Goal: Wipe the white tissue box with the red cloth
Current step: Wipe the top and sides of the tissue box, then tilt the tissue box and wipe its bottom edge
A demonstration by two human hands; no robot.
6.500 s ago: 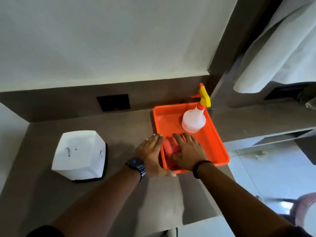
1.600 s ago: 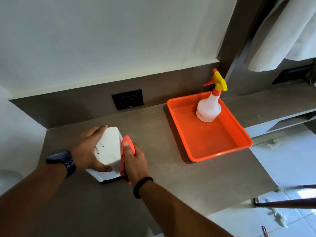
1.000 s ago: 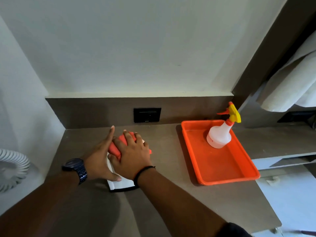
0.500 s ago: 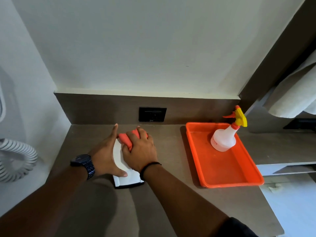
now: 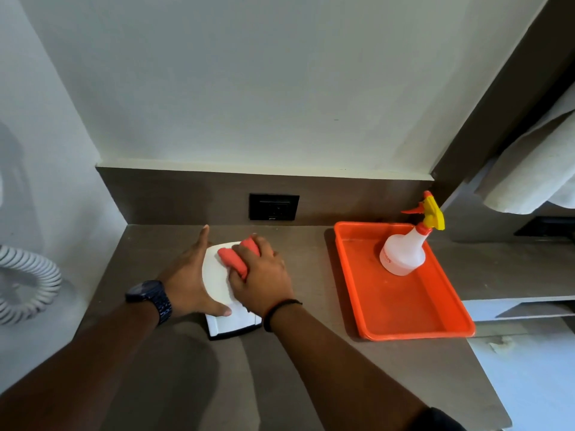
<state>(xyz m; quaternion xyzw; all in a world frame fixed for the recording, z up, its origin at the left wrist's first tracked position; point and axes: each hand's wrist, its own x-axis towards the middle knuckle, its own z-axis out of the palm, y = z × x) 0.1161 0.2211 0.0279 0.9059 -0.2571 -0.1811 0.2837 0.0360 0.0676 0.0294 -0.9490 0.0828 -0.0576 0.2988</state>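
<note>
A: Both hands on the tissue box (image 5: 217,284)?
B: Yep. Left hand (image 5: 189,278) lies flat along its side, right hand (image 5: 261,281) clenches the cloth (image 5: 233,259) on top. Box runs lengthwise away from the wrists, toward the wall.

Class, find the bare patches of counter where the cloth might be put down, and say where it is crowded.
Bare counter lies between the tissue box and the orange tray; also near the front edge. The tray floor before the spray bottle is free. Crowded: the box, under the left hand and right hand with the red cloth.
</note>
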